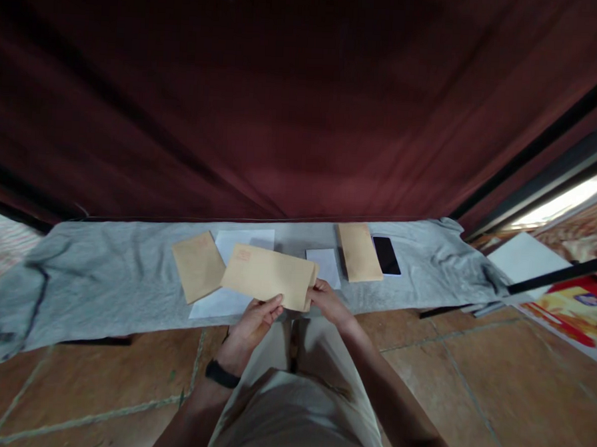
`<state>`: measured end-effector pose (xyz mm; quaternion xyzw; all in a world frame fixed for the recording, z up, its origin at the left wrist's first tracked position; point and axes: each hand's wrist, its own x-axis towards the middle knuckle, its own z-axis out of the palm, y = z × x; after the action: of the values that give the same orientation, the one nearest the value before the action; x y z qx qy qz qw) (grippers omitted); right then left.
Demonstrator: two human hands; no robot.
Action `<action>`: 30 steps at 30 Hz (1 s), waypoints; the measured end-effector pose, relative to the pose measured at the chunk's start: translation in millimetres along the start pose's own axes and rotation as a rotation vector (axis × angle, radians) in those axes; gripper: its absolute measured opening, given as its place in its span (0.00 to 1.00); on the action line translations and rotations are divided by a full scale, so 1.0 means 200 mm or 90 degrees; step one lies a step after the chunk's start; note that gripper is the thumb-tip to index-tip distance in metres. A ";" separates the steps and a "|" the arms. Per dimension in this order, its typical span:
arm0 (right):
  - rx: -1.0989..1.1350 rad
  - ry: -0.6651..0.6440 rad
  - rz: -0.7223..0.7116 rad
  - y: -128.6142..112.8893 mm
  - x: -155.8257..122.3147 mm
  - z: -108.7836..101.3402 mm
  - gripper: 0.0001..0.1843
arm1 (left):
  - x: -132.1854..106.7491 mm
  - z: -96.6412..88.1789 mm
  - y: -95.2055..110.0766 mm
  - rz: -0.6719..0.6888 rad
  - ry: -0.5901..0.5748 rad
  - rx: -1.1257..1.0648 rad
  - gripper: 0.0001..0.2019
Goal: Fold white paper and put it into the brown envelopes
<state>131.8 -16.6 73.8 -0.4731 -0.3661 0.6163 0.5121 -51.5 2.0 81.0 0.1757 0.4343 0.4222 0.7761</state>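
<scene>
A tan paper envelope (268, 274) with a faint reddish print at its upper left is held above the cloth-covered surface. My left hand (259, 318) pinches its lower edge, thumb on top. At its right end, my right hand (327, 300) grips the edge near what looks like a flap; the fingertips are partly hidden. Beneath and behind the envelope lie sheets of white paper (214, 304). To the left rests another tan envelope (199, 266). A small white paper (325, 261) lies just beyond my right hand.
A stack of tan envelopes (361, 252) lies right of the middle, against a dark-screened phone (387, 256). Grey cloth (116, 267) covers the narrow surface. A dark red curtain (294, 116) hangs behind it. At far right are a white sheet (526, 262) and a red-and-yellow package (582, 305).
</scene>
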 end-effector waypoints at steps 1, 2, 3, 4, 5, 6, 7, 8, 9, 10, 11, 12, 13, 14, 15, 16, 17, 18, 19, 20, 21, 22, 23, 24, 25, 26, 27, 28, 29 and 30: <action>-0.025 0.002 -0.037 -0.01 0.00 -0.01 0.20 | -0.01 0.00 -0.01 -0.004 -0.005 0.007 0.14; -0.050 0.013 -0.072 -0.02 0.00 -0.01 0.19 | -0.02 -0.01 -0.02 -0.010 -0.014 0.020 0.13; -0.074 0.031 -0.101 -0.03 -0.01 -0.02 0.18 | -0.03 -0.03 -0.04 -0.018 -0.026 0.044 0.13; -0.093 0.050 -0.118 -0.04 -0.01 -0.03 0.17 | -0.04 -0.05 -0.05 -0.021 -0.042 0.086 0.12; -0.106 0.064 -0.124 -0.05 -0.02 -0.04 0.17 | -0.05 -0.07 -0.07 -0.010 -0.059 0.152 0.11; -0.112 0.072 -0.120 -0.05 -0.03 -0.06 0.16 | -0.06 -0.09 -0.08 0.027 -0.071 0.241 0.11; -0.113 0.072 -0.112 -0.06 -0.05 -0.07 0.16 | -0.07 -0.11 -0.09 0.097 -0.080 0.348 0.11; -0.112 0.066 -0.102 -0.07 -0.06 -0.08 0.15 | -0.08 -0.12 -0.09 0.199 -0.085 0.463 0.13; -0.107 0.058 -0.093 -0.08 -0.08 -0.09 0.15 | -0.09 -0.12 -0.07 0.320 -0.088 0.578 0.17; -0.101 0.047 -0.085 -0.08 -0.11 -0.10 0.15 | -0.09 -0.12 -0.05 0.447 -0.089 0.687 0.24; -0.097 0.034 -0.077 -0.09 -0.13 -0.11 0.14 | -0.10 -0.11 -0.02 0.565 -0.092 0.788 0.33; -0.095 0.018 -0.069 -0.10 -0.16 -0.12 0.14 | -0.10 -0.09 0.02 0.660 -0.096 0.884 0.40; -0.095 -0.002 -0.062 -0.12 -0.18 -0.13 0.14 | -0.10 -0.07 0.05 0.729 -0.108 0.973 0.44; -0.098 -0.022 -0.056 -0.13 -0.21 -0.13 0.15 | -0.10 -0.05 0.09 0.777 -0.127 1.051 0.47; -0.103 -0.041 -0.051 -0.14 -0.23 -0.14 0.16 | -0.11 -0.03 0.12 0.807 -0.153 1.115 0.48; -0.108 -0.057 -0.047 -0.15 -0.24 -0.14 0.16 | -0.11 -0.01 0.15 0.824 -0.180 1.165 0.48; -0.112 -0.068 -0.044 -0.16 -0.26 -0.14 0.17 | -0.11 0.00 0.16 0.833 -0.204 1.201 0.47; -0.113 -0.076 -0.041 -0.17 -0.27 -0.14 0.18 | -0.11 0.00 0.16 0.838 -0.220 1.221 0.46; -0.112 -0.078 -0.039 -0.17 -0.28 -0.14 0.18 | -0.11 0.01 0.16 0.843 -0.229 1.228 0.46; -0.111 -0.079 -0.038 -0.17 -0.29 -0.14 0.18 | -0.11 0.00 0.14 0.850 -0.232 1.223 0.45; -0.112 -0.078 -0.041 -0.18 -0.30 -0.14 0.18 | -0.11 0.00 0.12 0.857 -0.231 1.211 0.45; -0.115 -0.078 -0.046 -0.18 -0.30 -0.14 0.17 | -0.11 -0.01 0.10 0.866 -0.227 1.195 0.44; -0.124 -0.077 -0.052 -0.18 -0.31 -0.14 0.17 | -0.10 -0.01 0.08 0.873 -0.224 1.179 0.43; -0.138 -0.078 -0.058 -0.19 -0.32 -0.14 0.15 | -0.10 -0.02 0.05 0.878 -0.222 1.165 0.42; -0.160 -0.080 -0.066 -0.20 -0.32 -0.14 0.14 | -0.09 -0.03 0.03 0.880 -0.220 1.153 0.41; -0.186 -0.083 -0.074 -0.21 -0.33 -0.14 0.13 | -0.08 -0.03 0.02 0.881 -0.218 1.145 0.40; -0.214 -0.087 -0.082 -0.23 -0.34 -0.14 0.12 | -0.08 -0.04 0.01 0.885 -0.216 1.137 0.40; -0.241 -0.091 -0.091 -0.24 -0.35 -0.14 0.10 | -0.07 -0.04 0.00 0.893 -0.216 1.129 0.39; -0.263 -0.091 -0.100 -0.26 -0.36 -0.14 0.10 | -0.06 -0.05 0.00 0.905 -0.215 1.122 0.38; -0.278 -0.088 -0.110 -0.27 -0.36 -0.14 0.09 | -0.06 -0.05 0.01 0.921 -0.215 1.116 0.36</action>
<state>175.9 -77.3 130.9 -0.4965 -0.5640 0.5074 0.4218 -63.2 -8.0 83.1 0.9182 0.2666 0.2928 0.0116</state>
